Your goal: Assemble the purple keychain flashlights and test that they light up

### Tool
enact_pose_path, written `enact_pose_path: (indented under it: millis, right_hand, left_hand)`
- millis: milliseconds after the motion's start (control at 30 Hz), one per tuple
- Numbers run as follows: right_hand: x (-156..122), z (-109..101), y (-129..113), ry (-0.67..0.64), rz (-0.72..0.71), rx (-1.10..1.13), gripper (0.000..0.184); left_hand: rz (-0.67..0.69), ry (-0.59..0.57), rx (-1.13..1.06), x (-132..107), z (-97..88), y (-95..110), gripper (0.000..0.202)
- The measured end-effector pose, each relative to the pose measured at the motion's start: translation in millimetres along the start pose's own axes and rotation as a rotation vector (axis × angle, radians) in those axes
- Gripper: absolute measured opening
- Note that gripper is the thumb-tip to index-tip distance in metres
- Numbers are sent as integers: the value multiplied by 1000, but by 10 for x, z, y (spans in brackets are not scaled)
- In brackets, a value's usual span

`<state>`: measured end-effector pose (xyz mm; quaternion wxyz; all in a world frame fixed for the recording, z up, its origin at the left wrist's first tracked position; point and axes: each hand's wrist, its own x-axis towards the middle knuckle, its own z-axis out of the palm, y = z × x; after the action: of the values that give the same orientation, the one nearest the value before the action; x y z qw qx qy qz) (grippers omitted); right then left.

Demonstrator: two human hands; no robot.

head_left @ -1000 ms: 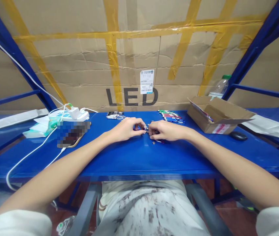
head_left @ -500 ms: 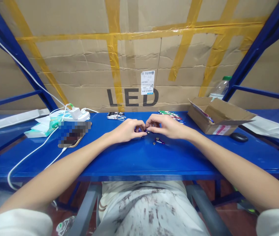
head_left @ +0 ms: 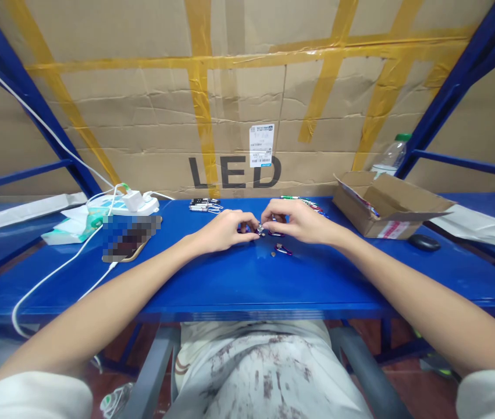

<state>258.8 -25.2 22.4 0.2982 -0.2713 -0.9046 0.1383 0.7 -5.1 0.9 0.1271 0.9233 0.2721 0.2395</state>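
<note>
My left hand (head_left: 225, 230) and my right hand (head_left: 296, 221) meet at the middle of the blue table (head_left: 247, 279), fingers pinched together. Between the fingertips sits a small purple keychain light (head_left: 259, 230) with a silvery end, gripped by both hands. A second small purple piece (head_left: 282, 250) and a tiny round part (head_left: 274, 254) lie on the table just below my right hand. Behind my right hand lies a row of coloured keychain lights (head_left: 306, 201), partly hidden. A smaller black and silver group (head_left: 203, 204) lies behind my left hand.
An open cardboard box (head_left: 387, 203) stands at the right, with a plastic bottle (head_left: 391, 155) behind it and a black mouse (head_left: 423, 241) beside it. At the left are a white power strip (head_left: 129, 202) with cables, a tissue pack (head_left: 66, 231) and a blurred flat object (head_left: 129, 237).
My right hand lifted off the table and moved slightly back and up, uncovering the purple piece beneath it. My left hand has barely moved.
</note>
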Motion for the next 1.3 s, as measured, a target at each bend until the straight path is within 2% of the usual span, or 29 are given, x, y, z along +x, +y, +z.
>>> enact_pose_path:
  millis: [167, 333, 400, 533, 667, 800, 1000, 1067, 1300]
  right_hand:
    - [-3, 1, -46, -30, -90, 9, 14]
    - [-16, -39, -31, -38, -13, -4, 13]
    - [-19, -70, -12, -134, 42, 7, 14]
    - [-17, -78, 39, -429, 54, 30, 20]
    - [-15, -18, 57, -507, 59, 70, 17]
    - [-20, 5, 47, -456, 72, 92, 19]
    - [-17, -22, 64, -142, 136, 149, 27]
    - [-10, -7, 56, -81, 169, 211, 27]
    - [17, 77, 54, -74, 237, 361, 27]
  left_hand:
    - [-3, -3, -27, -1, -8, 4, 21]
    - [-31, -12, -66, 4, -15, 13, 21]
    - [-36, -10, -84, 4, -14, 8, 21]
    - [-48, 4, -104, 5, -13, -8, 21]
    - [-56, 3, -106, 9, -19, -7, 22]
    - [-55, -2, -106, 12, -25, 0, 23]
    - [-64, -18, -140, 1, -16, 3, 23]
    - [-65, -19, -145, -2, -13, 8, 23]
    - [-43, -26, -91, -1, -9, 38, 23]
